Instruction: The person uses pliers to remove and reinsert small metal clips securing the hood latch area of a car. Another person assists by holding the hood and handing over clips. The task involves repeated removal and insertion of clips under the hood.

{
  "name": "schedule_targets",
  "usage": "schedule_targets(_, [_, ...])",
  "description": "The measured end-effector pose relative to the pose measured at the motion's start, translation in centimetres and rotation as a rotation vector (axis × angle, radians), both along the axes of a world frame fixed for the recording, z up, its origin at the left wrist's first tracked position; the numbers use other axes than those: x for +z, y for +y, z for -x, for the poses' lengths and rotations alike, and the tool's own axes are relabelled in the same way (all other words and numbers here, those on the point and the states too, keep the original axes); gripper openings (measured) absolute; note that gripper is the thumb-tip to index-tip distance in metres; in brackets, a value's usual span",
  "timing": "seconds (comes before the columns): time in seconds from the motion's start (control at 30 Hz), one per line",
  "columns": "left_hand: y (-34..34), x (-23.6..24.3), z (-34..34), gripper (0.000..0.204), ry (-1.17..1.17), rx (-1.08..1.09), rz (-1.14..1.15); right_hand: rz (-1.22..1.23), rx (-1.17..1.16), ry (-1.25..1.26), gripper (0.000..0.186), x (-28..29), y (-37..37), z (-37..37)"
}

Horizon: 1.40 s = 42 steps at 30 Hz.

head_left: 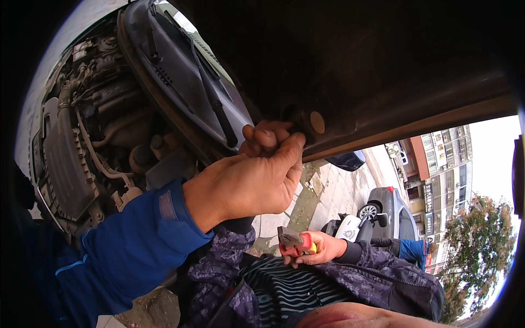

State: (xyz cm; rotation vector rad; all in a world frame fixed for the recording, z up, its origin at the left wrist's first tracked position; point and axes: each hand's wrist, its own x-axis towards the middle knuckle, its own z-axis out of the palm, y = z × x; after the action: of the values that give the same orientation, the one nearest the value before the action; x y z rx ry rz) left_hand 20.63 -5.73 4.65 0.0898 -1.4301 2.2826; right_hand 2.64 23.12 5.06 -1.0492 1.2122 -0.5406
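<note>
My left hand [251, 180], in a blue sleeve, reaches up to the dark underside of a raised panel [394, 65], its fingers curled and pinched beside a small round cream-coloured piece [317, 122] set in dark fittings. What the fingertips hold, if anything, is hidden. Below it, another person’s hand [328, 249], in a purple patterned sleeve, grips red-and-yellow pliers [292, 240]. My right hand is not in view.
An exposed engine bay [109, 136] and a windscreen wiper [216, 109] lie at left. The other person’s striped shirt [279, 290] fills the lower middle. Beyond are paving [322, 197], a white scooter [347, 229], a parked car [391, 205], buildings and a tree [470, 246].
</note>
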Motion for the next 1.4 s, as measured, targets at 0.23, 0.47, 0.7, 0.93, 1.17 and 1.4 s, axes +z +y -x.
schedule_targets(0.23, [-0.5,0.2,-0.6,0.034,-0.042,-0.149,-0.266,-0.026,-0.049,0.004,0.052,0.6,0.0,-0.3])
schedule_targets(0.47, [-0.9,0.3,1.2,0.032,0.039,-0.14,-0.324,-0.055,-0.101,-0.042,0.051,0.6,0.3,-1.5])
schedule_targets(0.7, [-1.3,0.4,1.8,0.032,-0.012,0.045,-0.156,-0.086,-0.251,-0.069,0.041,2.3,-0.4,-0.3])
schedule_targets(0.93, [-1.2,1.4,1.7,0.036,-0.008,-0.006,-0.338,0.472,-0.091,0.348,0.043,5.8,-2.7,2.6])
schedule_targets(1.17, [-1.6,0.0,3.5,0.033,0.16,-0.094,-0.326,0.784,0.37,1.115,0.073,11.0,-7.0,2.2])
schedule_targets(1.4, [-1.9,0.3,4.0,0.034,0.071,-0.003,-0.269,1.109,0.805,1.582,0.036,14.3,-11.0,-0.3])
